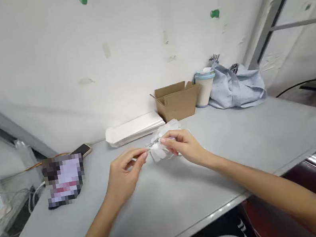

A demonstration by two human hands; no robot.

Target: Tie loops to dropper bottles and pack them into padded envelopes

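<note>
My left hand (124,172) is closed in a pinch, thumb against forefinger, over the grey table. At its fingertips is the end of something thin and small that I cannot make out. Close by on the right, my right hand (185,146) pinches a small silvery metal piece (153,142) between thumb and forefinger. The two hands' fingertips are only a short gap apart. Just behind and under the right fingers lies a bunch of crumpled white paper or plastic pieces (159,153), partly hidden by that hand.
Behind the hands lie a stack of long white envelopes or sheets (135,128), an open cardboard box (178,105), a lidded cup (205,88) and a light blue cloth bag (236,87). A phone (83,150) and a blurred-out item (65,180) are at left. The table (231,175) meets a white wall.
</note>
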